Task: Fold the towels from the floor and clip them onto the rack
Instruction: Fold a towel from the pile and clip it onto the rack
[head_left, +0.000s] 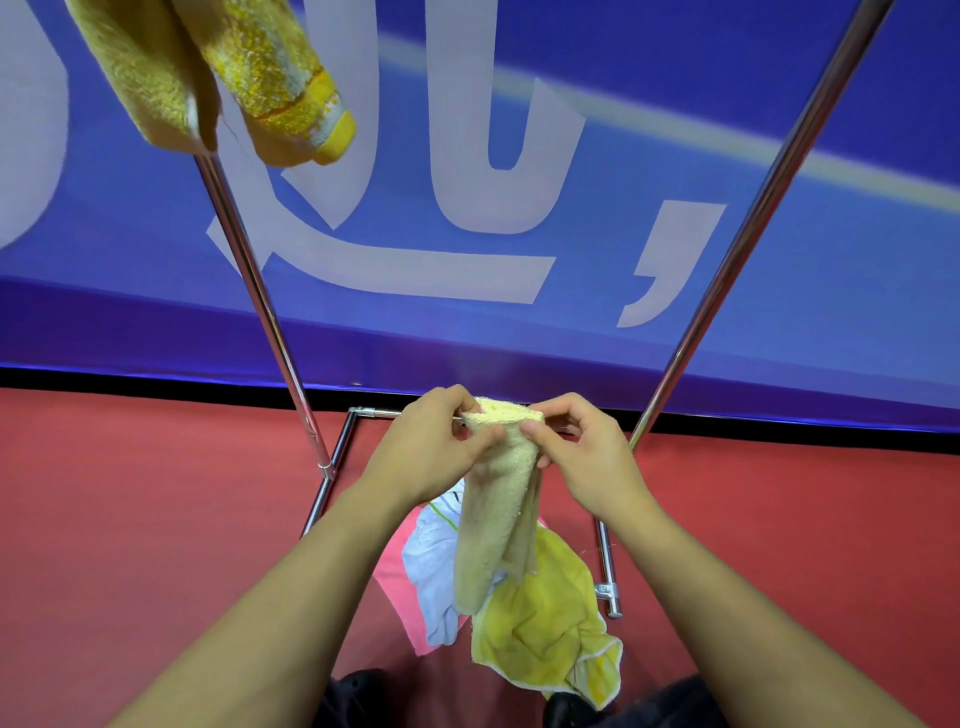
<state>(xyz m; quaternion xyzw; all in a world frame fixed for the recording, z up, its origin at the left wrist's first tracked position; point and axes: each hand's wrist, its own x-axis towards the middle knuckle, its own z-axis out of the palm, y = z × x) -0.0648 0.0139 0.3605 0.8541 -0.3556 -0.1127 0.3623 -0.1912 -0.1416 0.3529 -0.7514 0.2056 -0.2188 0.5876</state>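
Note:
A beige towel (496, 509) hangs folded lengthwise in front of me. My left hand (434, 441) and my right hand (582, 452) both pinch its top edge, thumbs close together. On the red floor below lie a yellow towel (550, 618), a white-and-blue towel (431, 566) and a pink towel (400, 577) in a heap. Two yellow towels (208, 78) hang from the metal rack at the upper left; their clips are out of view. The rack's upright poles (260, 296) rise on either side of my hands.
The right rack pole (737, 254) slants up to the top right. The rack's base bars (605, 566) lie on the red floor around the heap. A blue banner with large white letters (493, 182) covers the wall behind. My dark shoes (353, 696) show at the bottom.

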